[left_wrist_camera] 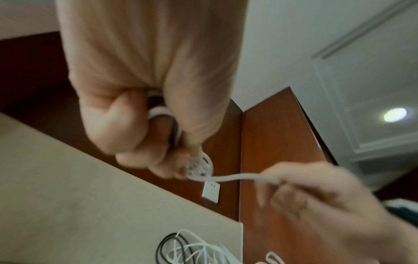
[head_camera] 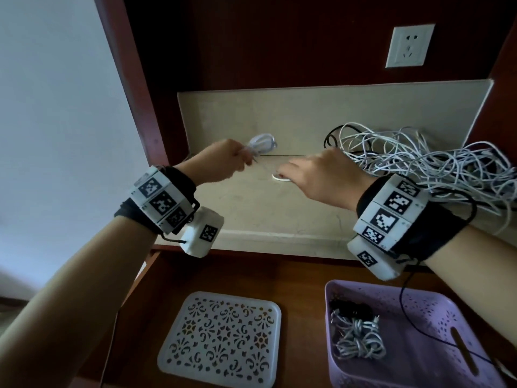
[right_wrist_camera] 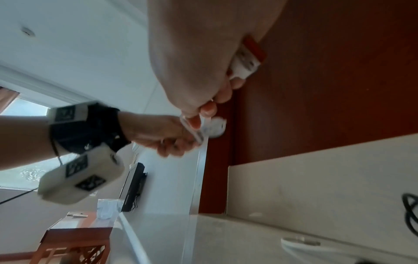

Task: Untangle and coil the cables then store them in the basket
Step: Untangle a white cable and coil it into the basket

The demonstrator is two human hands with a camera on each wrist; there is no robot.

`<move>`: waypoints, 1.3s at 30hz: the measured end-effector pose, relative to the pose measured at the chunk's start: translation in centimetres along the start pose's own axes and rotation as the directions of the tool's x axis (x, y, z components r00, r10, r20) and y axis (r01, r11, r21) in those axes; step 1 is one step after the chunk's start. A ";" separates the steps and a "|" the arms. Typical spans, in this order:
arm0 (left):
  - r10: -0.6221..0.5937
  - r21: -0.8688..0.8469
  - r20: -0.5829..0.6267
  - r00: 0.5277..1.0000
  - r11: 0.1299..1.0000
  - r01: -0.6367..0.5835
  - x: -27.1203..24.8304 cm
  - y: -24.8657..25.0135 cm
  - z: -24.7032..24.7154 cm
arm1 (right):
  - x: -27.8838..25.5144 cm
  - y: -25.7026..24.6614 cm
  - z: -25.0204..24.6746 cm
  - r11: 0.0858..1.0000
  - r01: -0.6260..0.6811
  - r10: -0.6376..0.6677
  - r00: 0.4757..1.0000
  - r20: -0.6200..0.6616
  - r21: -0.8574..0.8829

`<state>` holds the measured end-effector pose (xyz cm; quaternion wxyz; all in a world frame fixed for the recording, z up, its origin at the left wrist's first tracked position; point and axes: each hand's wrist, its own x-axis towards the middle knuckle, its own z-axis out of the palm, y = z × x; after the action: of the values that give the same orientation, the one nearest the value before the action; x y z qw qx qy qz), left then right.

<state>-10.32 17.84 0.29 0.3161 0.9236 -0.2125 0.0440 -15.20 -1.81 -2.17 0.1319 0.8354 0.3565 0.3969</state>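
While one white cable is being finished off in the air, the rest of the job stands as follows, from left to right.

Left hand (head_camera: 223, 159): fingers curled round a small white coil (head_camera: 261, 144), held up over the pale counter (head_camera: 251, 203).

Lid (head_camera: 221, 338): white, patterned, flat on the wooden surface, well apart from the coil.

Right hand (head_camera: 316, 177): just beside the left; the left wrist view shows it pinching the loose end (left_wrist_camera: 237, 177) of the same cable, seemingly to wrap or tuck it.

Basket (head_camera: 436, 309): purple, low on the right; a few bundled cables (head_camera: 356, 338), grey and dark, already lie in its near-left corner.

Tangle (head_camera: 419, 161): a large heap of white and black cables on the counter behind the right wrist, not yet sorted.

Progress: early, I judge; a few bundles stored, one coil nearly ready, most of the heap left.
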 end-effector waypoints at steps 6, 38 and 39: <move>0.104 0.247 0.432 0.896 0.942 -0.228 -1.6 1.2 1.3 | 1.3 1.7 -1.3 1.000 0.023 -0.025 0.979 -0.202 -0.012; 0.348 -0.335 0.272 0.897 0.908 -0.251 -2.1 0.9 2.0 | 2.0 2.0 -0.9 0.802 -0.327 0.370 0.929 0.015 0.499; 0.365 -0.452 0.253 0.896 0.863 -0.224 -2.4 0.9 2.0 | 1.8 2.3 -0.4 0.721 -0.393 0.438 0.897 0.064 0.570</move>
<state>-12.95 16.83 -1.32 0.4526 0.7858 -0.4072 -0.1085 -13.59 -2.18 0.24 -0.2295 0.8788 0.2666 0.3224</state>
